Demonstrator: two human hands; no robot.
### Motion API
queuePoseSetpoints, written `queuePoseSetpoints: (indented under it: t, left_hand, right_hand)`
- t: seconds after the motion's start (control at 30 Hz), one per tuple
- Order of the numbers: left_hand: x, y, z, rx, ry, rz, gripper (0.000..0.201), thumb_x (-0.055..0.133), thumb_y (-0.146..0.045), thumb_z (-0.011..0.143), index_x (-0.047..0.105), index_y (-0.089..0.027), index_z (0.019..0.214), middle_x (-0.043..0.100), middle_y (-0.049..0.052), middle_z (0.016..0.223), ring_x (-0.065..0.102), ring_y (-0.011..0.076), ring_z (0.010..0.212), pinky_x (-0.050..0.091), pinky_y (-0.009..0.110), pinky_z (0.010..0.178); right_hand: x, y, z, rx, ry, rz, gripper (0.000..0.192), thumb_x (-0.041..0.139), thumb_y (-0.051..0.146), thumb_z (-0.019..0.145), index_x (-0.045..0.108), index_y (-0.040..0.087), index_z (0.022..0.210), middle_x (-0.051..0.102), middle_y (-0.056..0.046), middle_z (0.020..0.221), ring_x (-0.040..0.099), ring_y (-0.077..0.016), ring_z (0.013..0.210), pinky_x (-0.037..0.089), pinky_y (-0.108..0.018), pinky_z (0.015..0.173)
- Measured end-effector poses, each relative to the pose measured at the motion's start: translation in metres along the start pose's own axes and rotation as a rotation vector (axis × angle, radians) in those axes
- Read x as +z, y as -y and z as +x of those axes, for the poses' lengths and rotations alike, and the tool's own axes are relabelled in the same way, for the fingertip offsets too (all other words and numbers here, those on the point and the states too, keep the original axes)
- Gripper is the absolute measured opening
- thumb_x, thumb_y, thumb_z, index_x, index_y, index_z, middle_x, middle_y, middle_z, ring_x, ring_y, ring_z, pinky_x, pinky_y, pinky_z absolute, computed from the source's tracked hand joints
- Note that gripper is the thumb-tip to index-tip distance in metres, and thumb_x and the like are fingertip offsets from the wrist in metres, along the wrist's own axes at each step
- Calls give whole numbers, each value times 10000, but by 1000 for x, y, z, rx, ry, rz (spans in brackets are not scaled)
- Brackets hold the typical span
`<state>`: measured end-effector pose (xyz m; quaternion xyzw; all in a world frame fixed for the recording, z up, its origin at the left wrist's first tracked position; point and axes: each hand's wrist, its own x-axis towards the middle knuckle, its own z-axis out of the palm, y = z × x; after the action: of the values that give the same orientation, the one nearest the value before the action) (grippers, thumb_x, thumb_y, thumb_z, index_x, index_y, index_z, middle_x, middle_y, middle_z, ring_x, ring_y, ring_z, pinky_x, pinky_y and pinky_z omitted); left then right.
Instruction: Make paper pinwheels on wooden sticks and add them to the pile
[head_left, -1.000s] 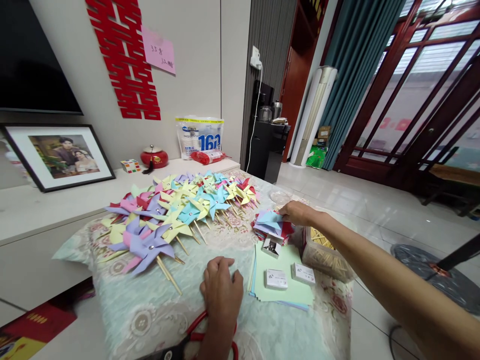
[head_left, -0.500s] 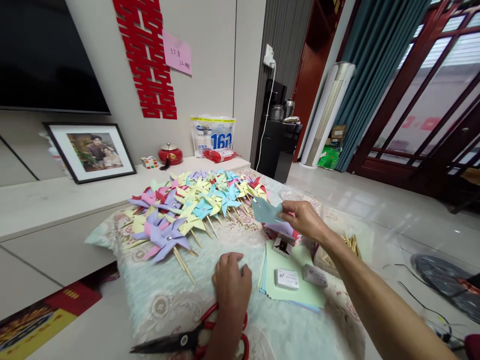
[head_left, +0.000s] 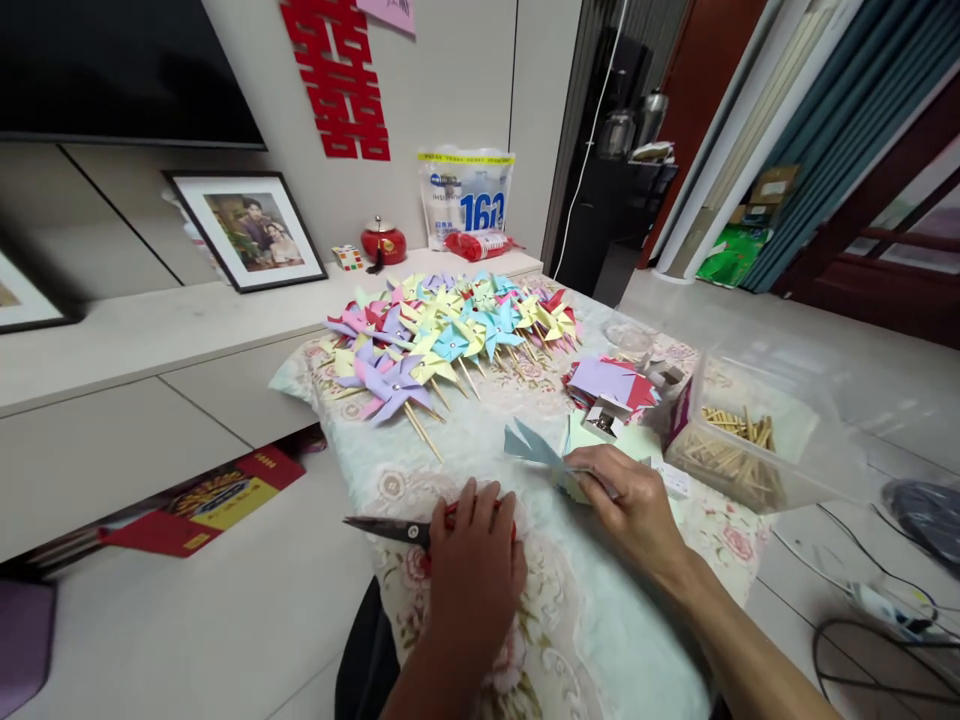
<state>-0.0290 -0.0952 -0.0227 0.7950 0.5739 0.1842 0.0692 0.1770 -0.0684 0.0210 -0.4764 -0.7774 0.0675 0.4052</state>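
Observation:
My right hand [head_left: 626, 495] pinches a blue paper piece with cut, pointed flaps [head_left: 529, 443] over the front part of the table. Palm down, my left hand [head_left: 480, 550] rests across the red handles of the scissors [head_left: 409, 531], its fingers stretched out over them. The black blades point left, and much of the handles is hidden under the hand. Beyond both hands lie several paper pinwheels [head_left: 450, 340] on wooden sticks. Partly behind my right hand is a stack of pale green paper [head_left: 637, 440], with a small open box of fasteners [head_left: 606, 418] on it.
To the right stands a clear plastic bin [head_left: 806, 460] with wooden sticks [head_left: 742, 440]. Purple and red paper sheets [head_left: 607, 380] lie beyond the small box. A white cabinet [head_left: 150, 340] along the wall carries a framed photo [head_left: 251, 230], a red pot [head_left: 383, 242] and a plastic bag [head_left: 465, 200].
The view has tilted down and swung left. My right hand has brought the blue paper nearer me, away from the paper stack. My left hand has drawn back onto the scissors' handles.

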Motion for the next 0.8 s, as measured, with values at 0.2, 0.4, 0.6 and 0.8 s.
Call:
queuePoseSetpoints:
  t: [0.2,0.4,0.6,0.8]
  left_hand:
    - [-5,27,-10,43,-134,1,417,530,-175,879,590,-179,1292,637,146,1341,486,333,1343,275,576,1134]
    - [-4,16,-43,199,-195,-154,590,479,-39,817,509,-217,1379,533,141,1431,452,295,1370,364,513,1122]
    - [-4,3,-53,317,-250,-248,210,585,-109,848,697,-227,981,651,99,1224,507,308,1308,395,542,1088]
    - [-6,1,-53,305,-305,-260,163,607,-122,877,713,-220,951,705,60,988,605,255,1087,463,456,964]
  right_hand:
    - [2,6,-46,-139,141,20,274,470,75,934,654,234,1059,719,-91,1029,671,-223,949,550,-392,794]
    - [-2,4,-71,-106,202,31,296,448,75,941,664,248,1047,700,-101,1091,652,-235,988,557,-410,814]
    - [-2,-1,-76,-86,237,70,319,457,54,921,646,247,1090,667,-103,1135,625,-242,1016,545,-434,844]
    - [-2,0,-75,-96,245,69,297,448,91,923,655,245,1071,673,-110,1143,635,-252,1019,545,-443,843]
